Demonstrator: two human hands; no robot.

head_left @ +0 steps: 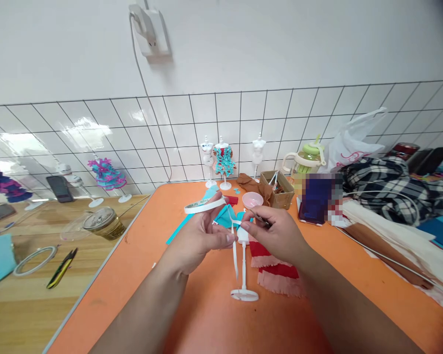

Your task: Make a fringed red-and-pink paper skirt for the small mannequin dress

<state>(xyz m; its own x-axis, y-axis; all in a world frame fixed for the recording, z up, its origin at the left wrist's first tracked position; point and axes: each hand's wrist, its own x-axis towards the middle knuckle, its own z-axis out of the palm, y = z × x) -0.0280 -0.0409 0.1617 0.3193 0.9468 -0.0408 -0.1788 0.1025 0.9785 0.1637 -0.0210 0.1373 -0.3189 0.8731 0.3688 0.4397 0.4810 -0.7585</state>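
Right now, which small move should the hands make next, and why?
Probably ease the right hand away from the left hand to straighten the white strip: it looks bent between them, and one length hangs loose beside the white stand.

A white plug (143, 24) sits in the wall socket (162, 34), its cord (148, 96) hanging down across the tiles (203, 142). On the wooden table (22, 317) a lidded jar (107, 223) stands near yellow-and-black snips (62, 269), and a phone (59, 189) leans behind them. At the right, a green-topped jug (310, 157) stands beside a white plastic bag (354, 145), with checked cloth (380, 187) next to the bag
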